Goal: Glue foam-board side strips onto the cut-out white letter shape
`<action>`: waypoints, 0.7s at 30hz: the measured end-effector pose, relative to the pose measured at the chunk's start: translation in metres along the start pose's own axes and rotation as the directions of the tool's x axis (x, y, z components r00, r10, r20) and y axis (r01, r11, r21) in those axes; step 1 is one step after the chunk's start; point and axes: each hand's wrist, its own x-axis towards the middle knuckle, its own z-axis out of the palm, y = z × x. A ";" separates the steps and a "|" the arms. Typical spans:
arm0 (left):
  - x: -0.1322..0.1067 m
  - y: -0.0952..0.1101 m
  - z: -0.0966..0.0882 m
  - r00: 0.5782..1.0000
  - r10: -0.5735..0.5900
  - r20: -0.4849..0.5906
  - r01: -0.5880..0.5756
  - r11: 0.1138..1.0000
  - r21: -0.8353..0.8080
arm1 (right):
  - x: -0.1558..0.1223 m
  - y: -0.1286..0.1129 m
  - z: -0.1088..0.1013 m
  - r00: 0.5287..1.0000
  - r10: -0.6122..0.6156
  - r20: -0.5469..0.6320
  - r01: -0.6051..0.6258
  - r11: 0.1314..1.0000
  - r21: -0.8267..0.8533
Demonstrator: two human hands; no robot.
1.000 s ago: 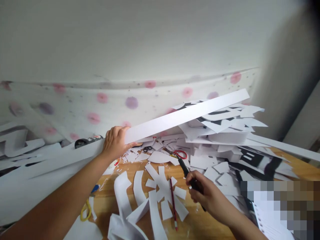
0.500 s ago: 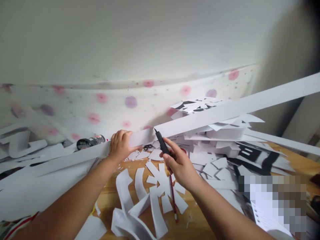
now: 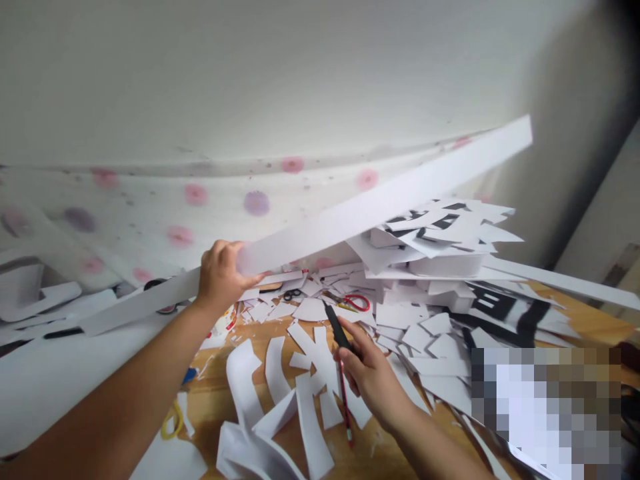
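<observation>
My left hand (image 3: 219, 275) grips a long white foam-board strip (image 3: 380, 200) near its middle. The strip slants up from the lower left to the upper right, above the table. Lower down, my right hand (image 3: 370, 377) is closed round a black craft knife (image 3: 336, 327), blade pointing up and left. Under that hand lie white cut-out letter shapes (image 3: 305, 373) and a red pencil (image 3: 344, 407) on the wooden table (image 3: 215, 393).
A heap of white and black-printed board offcuts (image 3: 440, 260) fills the right side. Red-handled scissors (image 3: 356, 302) and small black scissors (image 3: 293, 293) lie among the scraps. Yellow scissor handles (image 3: 171, 421) show at lower left. A dotted cloth (image 3: 150, 213) hangs behind.
The strip's right end has tilted higher and its tip has come back into view. My right hand has drawn back from the strip, down toward the cut-outs, still holding the knife.
</observation>
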 end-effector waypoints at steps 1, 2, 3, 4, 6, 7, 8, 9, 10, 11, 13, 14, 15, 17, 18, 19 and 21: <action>0.006 -0.006 -0.004 1.000 -0.012 -0.004 0.012 1.000 0.003 | -0.003 0.008 -0.004 1.000 0.006 -0.017 -0.007 0.997 -0.082; 0.010 -0.011 -0.006 1.000 -0.019 -0.002 0.019 1.000 0.007 | -0.005 0.014 -0.010 1.000 0.008 -0.023 -0.012 0.982 -0.188; 0.014 -0.016 -0.009 1.000 -0.019 0.007 0.019 1.000 0.013 | -0.005 0.019 -0.016 1.000 0.024 -0.012 -0.027 0.948 -0.316; 0.015 -0.019 -0.010 1.000 -0.010 0.020 0.009 1.000 0.019 | -0.004 0.022 -0.023 0.998 0.056 0.009 -0.046 0.893 -0.447; 0.014 -0.023 -0.011 0.999 0.027 0.039 -0.028 0.999 0.028 | 0.002 0.026 -0.035 0.989 0.142 0.044 -0.080 0.757 -0.648; 0.012 -0.023 -0.011 0.998 0.051 0.047 -0.053 0.998 0.028 | 0.005 0.027 -0.040 0.984 0.174 0.049 -0.089 0.703 -0.706; 0.009 -0.022 -0.012 0.996 0.074 0.052 -0.076 0.997 0.022 | 0.008 0.028 -0.044 0.981 0.186 0.049 -0.090 0.668 -0.739; 0.006 -0.020 -0.012 0.994 0.095 0.056 -0.096 0.995 0.013 | 0.010 0.028 -0.048 0.983 0.177 0.050 -0.080 0.653 -0.753; 0.003 -0.019 -0.013 0.992 0.112 0.053 -0.112 0.994 0.000 | 0.012 0.028 -0.051 0.987 0.153 0.051 -0.062 0.648 -0.759; 0.000 -0.017 -0.014 0.991 0.126 0.048 -0.125 0.992 -0.013 | 0.014 0.026 -0.054 0.991 0.121 0.052 -0.038 0.642 -0.766; -0.004 -0.015 -0.016 0.989 0.147 0.024 -0.146 0.989 -0.035 | 0.016 0.016 -0.063 0.999 0.017 0.038 0.019 0.635 -0.772; -0.006 -0.016 -0.018 0.988 0.153 0.010 -0.152 0.987 -0.042 | 0.018 0.008 -0.069 0.996 -0.092 0.016 0.071 0.626 -0.777; -0.007 -0.016 -0.020 0.988 0.154 -0.001 -0.154 0.987 -0.046 | 0.021 -0.002 -0.075 0.976 -0.218 -0.011 0.127 0.605 -0.786; -0.007 -0.019 -0.023 0.989 0.147 -0.016 -0.148 0.988 -0.046 | 0.034 -0.024 -0.089 0.802 -0.596 -0.041 0.296 0.456 -0.839; -0.006 -0.020 -0.024 0.990 0.141 -0.025 -0.142 0.989 -0.045 | 0.043 -0.035 -0.095 0.703 -0.711 -0.018 0.339 0.357 -0.870; -0.005 -0.021 -0.025 0.990 0.133 -0.035 -0.135 0.990 -0.046 | 0.055 -0.044 -0.100 0.638 -0.770 0.029 0.348 0.254 -0.902; -0.004 -0.023 -0.027 0.991 0.117 -0.064 -0.120 0.992 -0.047 | 0.082 -0.057 -0.109 0.615 -0.774 0.151 0.290 0.044 -0.956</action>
